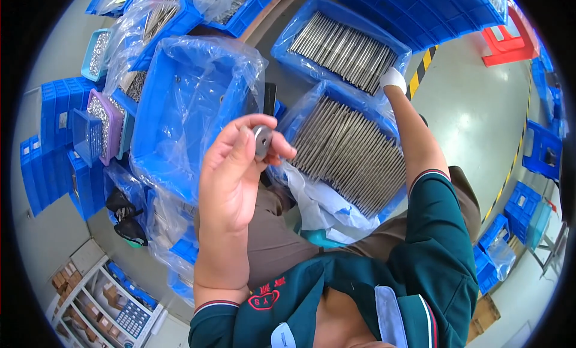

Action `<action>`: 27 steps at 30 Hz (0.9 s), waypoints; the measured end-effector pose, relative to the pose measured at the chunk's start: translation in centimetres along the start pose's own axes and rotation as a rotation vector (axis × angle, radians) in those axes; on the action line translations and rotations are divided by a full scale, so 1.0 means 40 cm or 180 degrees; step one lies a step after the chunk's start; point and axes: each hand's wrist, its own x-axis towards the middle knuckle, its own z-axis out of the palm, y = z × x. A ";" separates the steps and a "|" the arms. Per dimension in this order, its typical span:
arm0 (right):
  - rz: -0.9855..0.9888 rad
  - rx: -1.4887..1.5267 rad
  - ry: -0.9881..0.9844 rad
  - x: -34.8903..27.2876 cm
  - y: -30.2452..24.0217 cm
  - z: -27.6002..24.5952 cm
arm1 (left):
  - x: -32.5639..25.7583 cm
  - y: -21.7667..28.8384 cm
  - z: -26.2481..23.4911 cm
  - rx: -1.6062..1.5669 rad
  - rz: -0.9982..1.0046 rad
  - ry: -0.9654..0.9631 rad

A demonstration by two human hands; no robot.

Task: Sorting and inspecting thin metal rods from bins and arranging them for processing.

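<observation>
Raised close to the camera, the left hand (231, 180) pinches a small flat grey metal disc (262, 141) between thumb and fingertips. Farther off, the white-gloved right hand (393, 79) reaches the slim metal rods (348, 147) in plastic-lined blue bins (312, 54); its grip cannot be made out.

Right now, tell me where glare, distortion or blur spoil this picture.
Head view: fisheye bends straight edges near the black rim; glare whitens the grey polished floor and the clear plastic liner in the blue plastic bin; the small round metal disc in the left hand stays sharp.
</observation>
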 end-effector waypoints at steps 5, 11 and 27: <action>-0.0547 0.0257 0.0151 -0.075 0.030 -0.074 | -0.010 0.002 -0.010 -0.0103 0.0096 -0.0081; -0.1245 0.0656 0.0580 -0.258 0.017 -0.170 | -0.014 -0.005 -0.005 -0.0034 0.0246 -0.0166; -0.0157 0.0534 -0.0749 -0.628 -0.049 0.093 | -0.048 -0.015 -0.049 -0.0225 0.0408 -0.0002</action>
